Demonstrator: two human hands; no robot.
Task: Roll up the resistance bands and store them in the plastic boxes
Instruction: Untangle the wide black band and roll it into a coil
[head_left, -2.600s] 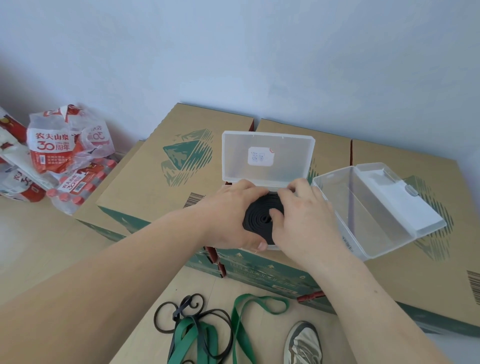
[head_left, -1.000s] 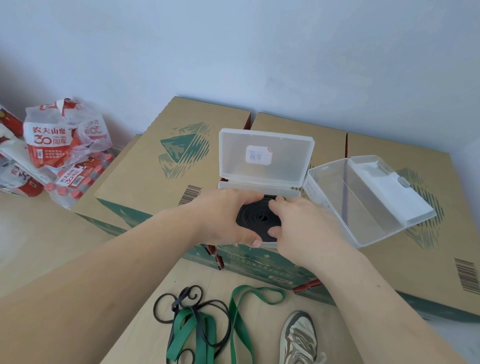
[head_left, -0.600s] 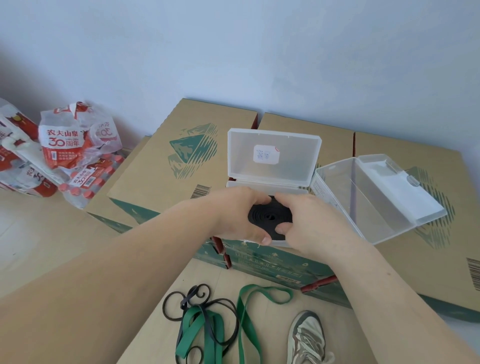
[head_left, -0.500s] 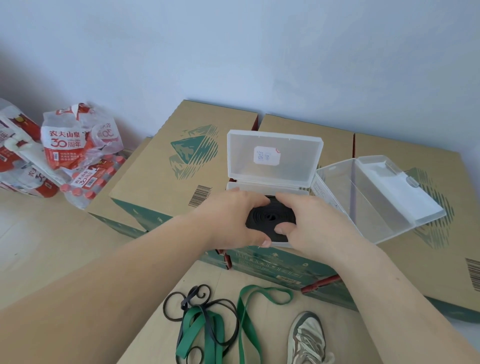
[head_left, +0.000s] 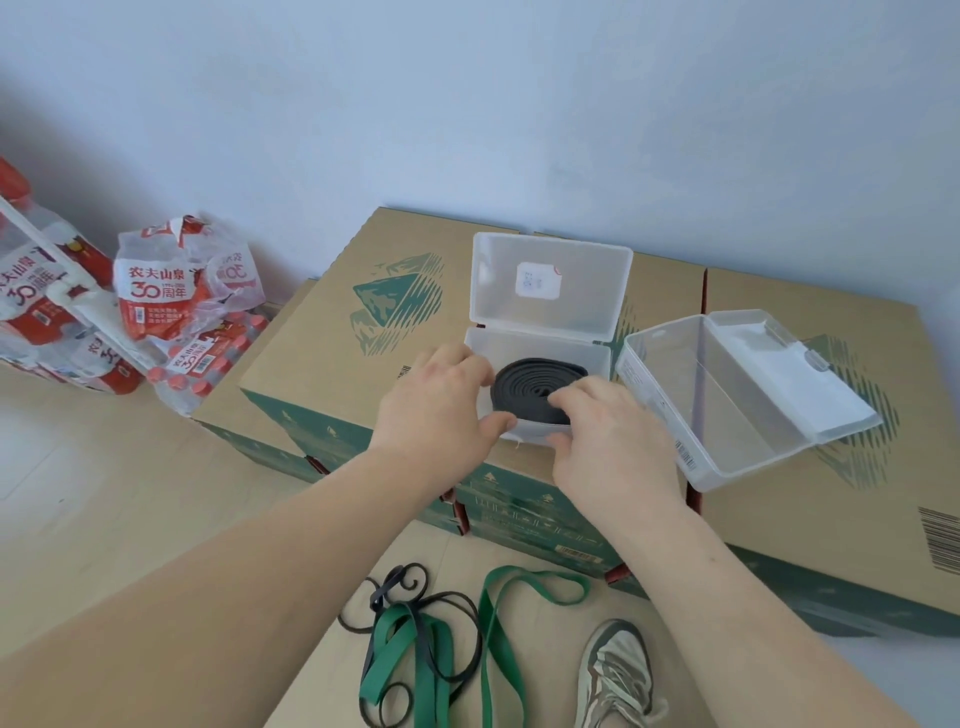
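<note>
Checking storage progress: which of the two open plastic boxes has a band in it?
The left box, lid upright with a white sticker, holds the rolled black band; the right box is empty.

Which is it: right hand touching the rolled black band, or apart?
Touching. The head view shows the right hand with fingertips lying on the rolled black band, no gap between them, inside the open plastic box.

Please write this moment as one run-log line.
rolled black band: inside plastic box | left hand: holds box | right hand: holds band | second box: open, empty | loose bands: unrolled
</note>
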